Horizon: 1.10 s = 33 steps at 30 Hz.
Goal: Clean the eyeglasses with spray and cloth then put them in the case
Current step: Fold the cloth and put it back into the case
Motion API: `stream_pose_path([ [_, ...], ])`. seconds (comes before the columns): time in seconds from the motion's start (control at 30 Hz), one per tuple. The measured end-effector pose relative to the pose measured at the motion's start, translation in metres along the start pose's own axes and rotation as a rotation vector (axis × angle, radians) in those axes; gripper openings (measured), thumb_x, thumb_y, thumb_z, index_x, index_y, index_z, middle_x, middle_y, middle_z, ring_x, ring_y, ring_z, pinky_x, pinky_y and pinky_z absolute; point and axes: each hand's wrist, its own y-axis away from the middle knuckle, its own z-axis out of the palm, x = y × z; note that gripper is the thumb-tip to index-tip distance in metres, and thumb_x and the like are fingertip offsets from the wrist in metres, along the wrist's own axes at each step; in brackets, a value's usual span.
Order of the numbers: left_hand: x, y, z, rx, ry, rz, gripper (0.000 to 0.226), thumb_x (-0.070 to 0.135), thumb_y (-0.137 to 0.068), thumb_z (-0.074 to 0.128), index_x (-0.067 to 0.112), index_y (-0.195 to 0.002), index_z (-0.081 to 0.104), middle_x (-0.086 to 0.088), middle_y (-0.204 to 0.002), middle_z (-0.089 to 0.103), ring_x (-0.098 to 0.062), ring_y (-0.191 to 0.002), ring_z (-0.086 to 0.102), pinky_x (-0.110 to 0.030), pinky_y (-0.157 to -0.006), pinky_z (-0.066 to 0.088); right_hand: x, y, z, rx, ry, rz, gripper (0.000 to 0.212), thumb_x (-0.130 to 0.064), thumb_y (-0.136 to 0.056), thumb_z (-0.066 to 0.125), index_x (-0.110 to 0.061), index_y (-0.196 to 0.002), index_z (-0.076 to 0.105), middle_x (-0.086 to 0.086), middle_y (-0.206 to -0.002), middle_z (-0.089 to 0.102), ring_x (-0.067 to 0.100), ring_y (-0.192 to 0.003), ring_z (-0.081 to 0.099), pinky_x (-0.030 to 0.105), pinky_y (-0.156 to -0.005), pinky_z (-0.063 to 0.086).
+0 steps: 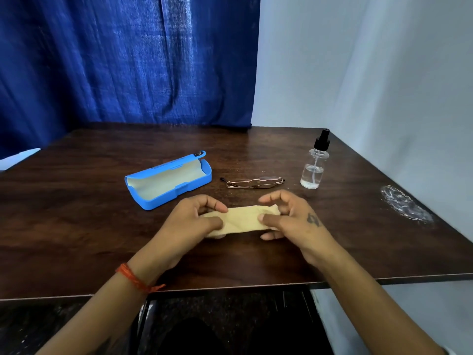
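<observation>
Pale yellow cloth [242, 219], folded into a narrow strip, lay on the dark wood-grain tabletop [76, 226] just in front of the eyeglasses. The left hand [190, 221] pinched the strip's left end between thumb and curled fingers; the right hand [288, 217] pinched the right end with the thumb on top, its index finger arched above the cloth. The gold-rimmed eyeglasses [253, 182], temples folded, rested on the tabletop, untouched. Left of the eyeglasses sat the blue eyeglass case [169, 179], lid open and its pale lining showing. Right of the eyeglasses stood a clear spray bottle [313, 167] with a black pump top, upright and partly filled with clear liquid. Farther right of the eyeglasses, near the tabletop's edge, was a whitish scuffed patch [404, 203]. An orange thread band [135, 279] circled the left wrist.
</observation>
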Motion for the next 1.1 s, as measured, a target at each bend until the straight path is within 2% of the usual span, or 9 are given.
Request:
stream_pose_path([
  [0.07, 0.000, 0.001, -0.007, -0.021, 0.082, -0.004, 0.023, -0.005, -0.077, 0.065, 0.014, -0.091, 0.063, -0.005, -0.084, 0.064, -0.011, -0.074, 0.062, -0.016, -0.057, 0.052, -0.002, -0.002, -0.009, -0.018, -0.065, 0.059, 0.029, 0.004, -0.079, 0.067, -0.013, -0.102, 0.065, 0.013, -0.095, 0.067, 0.012, -0.075, 0.064, 0.019, -0.055, 0.055],
  [0.17, -0.003, 0.002, -0.017, -0.019, 0.093, 0.013, 0.029, -0.002, -0.073, 0.070, 0.013, -0.098, 0.063, -0.004, -0.076, 0.066, -0.008, -0.066, 0.065, -0.017, -0.057, 0.052, -0.004, -0.004, -0.018, -0.052, -0.176, 0.151, 0.019, 0.006, -0.077, 0.068, -0.005, -0.092, 0.070, 0.008, -0.086, 0.069, 0.008, -0.068, 0.066, 0.016, -0.056, 0.056],
  [0.4, -0.009, 0.009, -0.041, 0.082, 0.049, 0.036, 0.012, 0.001, -0.072, 0.071, 0.008, -0.082, 0.071, -0.017, -0.082, 0.069, -0.010, -0.060, 0.066, -0.014, -0.056, 0.051, -0.013, -0.015, -0.009, -0.110, -0.135, 0.110, 0.014, 0.009, -0.075, 0.068, -0.003, -0.082, 0.069, 0.013, -0.082, 0.068, 0.013, -0.067, 0.068, 0.019, -0.056, 0.057],
  [0.5, -0.014, 0.008, -0.058, 0.201, 0.008, 0.076, 0.019, 0.000, -0.073, 0.070, 0.018, -0.075, 0.073, -0.011, -0.076, 0.068, -0.006, -0.058, 0.063, -0.013, -0.056, 0.049, -0.027, -0.028, 0.006, -0.135, -0.093, 0.039, 0.014, 0.012, -0.077, 0.065, -0.001, -0.083, 0.067, 0.013, -0.080, 0.068, 0.013, -0.067, 0.068, 0.019, -0.057, 0.058],
  [0.6, -0.018, 0.003, -0.073, 0.397, -0.025, 0.133, 0.017, 0.004, -0.070, 0.075, 0.021, -0.070, 0.074, -0.011, -0.070, 0.066, -0.016, -0.064, 0.063, -0.026, -0.066, 0.053, -0.039, -0.048, 0.024, -0.119, -0.041, -0.022, 0.014, 0.012, -0.078, 0.065, 0.000, -0.084, 0.068, 0.011, -0.077, 0.067, 0.014, -0.067, 0.067, 0.019, -0.057, 0.057],
  [0.73, -0.016, -0.007, -0.083, 0.638, -0.106, 0.211, 0.009, 0.006, -0.072, 0.074, 0.012, -0.075, 0.068, -0.001, -0.065, 0.065, 0.002, -0.050, 0.061, -0.004, -0.050, 0.044, -0.044, -0.082, 0.050, 0.034, 0.105, -0.102, 0.018, 0.002, -0.072, 0.076, -0.014, -0.074, 0.070, 0.006, -0.071, 0.066, 0.014, -0.064, 0.064, 0.023, -0.060, 0.058],
  [0.87, -0.024, -0.018, -0.086, 0.759, -0.189, 0.211, 0.012, 0.007, -0.073, 0.073, 0.017, -0.073, 0.066, 0.005, -0.066, 0.066, -0.001, -0.057, 0.062, -0.003, -0.055, 0.044, -0.041, -0.110, 0.071, 0.152, 0.239, -0.175, 0.022, -0.008, -0.068, 0.081, -0.025, -0.064, 0.067, 0.000, -0.065, 0.067, 0.016, -0.064, 0.063, 0.034, -0.067, 0.057],
  [0.97, -0.030, -0.023, -0.086, 0.812, -0.251, 0.195, 0.013, 0.009, -0.072, 0.072, 0.020, -0.072, 0.066, 0.004, -0.069, 0.067, -0.008, -0.068, 0.065, -0.009, -0.060, 0.044, -0.036, -0.123, 0.083, 0.192, 0.269, -0.156, 0.019, -0.011, -0.069, 0.080, -0.026, -0.064, 0.068, 0.000, -0.069, 0.070, 0.015, -0.067, 0.066, 0.037, -0.074, 0.058],
  [1.1, -0.037, -0.029, -0.085, 0.867, -0.354, 0.212, 0.015, 0.006, -0.071, 0.069, 0.020, -0.071, 0.064, 0.000, -0.077, 0.068, -0.016, -0.073, 0.064, -0.030, -0.072, 0.050, -0.029, -0.132, 0.094, 0.226, 0.296, -0.211, 0.015, -0.014, -0.070, 0.079, -0.026, -0.069, 0.070, -0.005, -0.069, 0.068, 0.014, -0.071, 0.065, 0.032, -0.076, 0.056],
])
